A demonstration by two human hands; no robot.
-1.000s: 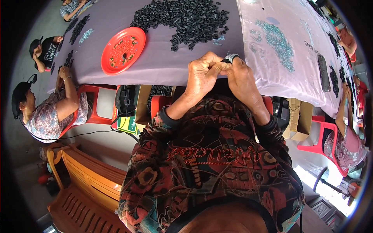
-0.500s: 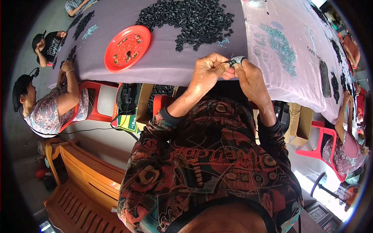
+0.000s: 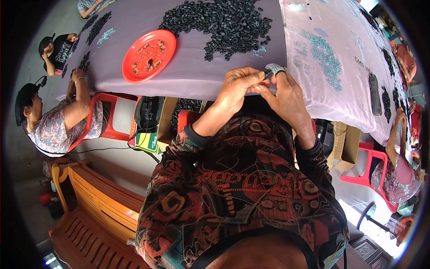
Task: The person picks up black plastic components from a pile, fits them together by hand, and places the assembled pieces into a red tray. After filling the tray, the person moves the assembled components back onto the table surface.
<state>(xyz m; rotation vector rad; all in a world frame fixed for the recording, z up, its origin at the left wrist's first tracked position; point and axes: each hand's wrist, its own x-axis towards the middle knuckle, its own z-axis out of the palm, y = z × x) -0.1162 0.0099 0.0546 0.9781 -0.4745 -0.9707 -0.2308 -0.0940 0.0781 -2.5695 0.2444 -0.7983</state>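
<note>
Above the near edge of the table, my left hand (image 3: 241, 85) pinches a small black piece (image 3: 268, 75) between thumb and fingers. Its exact kind is too small to tell. My right hand (image 3: 290, 96) is close against it on the right, and its bent index finger wears a grey finger cover (image 3: 274, 68) that touches or nearly touches the piece. The right thumb is stretched out to the left, below the piece and apart from the index finger. Beyond my hands lies a large heap of small black ring-like pieces (image 3: 219, 24).
A red plastic tray (image 3: 127, 74) lies left of the heap on the purple tablecloth (image 3: 192, 67). Small teal pieces (image 3: 324, 60) are spread on the pale cloth at right. Other people sit around the table. Red chairs (image 3: 96, 105) and a wooden bench (image 3: 98, 193) stand nearby.
My right thumb has come off the black piece and moved down and left. The right hand has opened and turned, while my left hand keeps its pinch.
</note>
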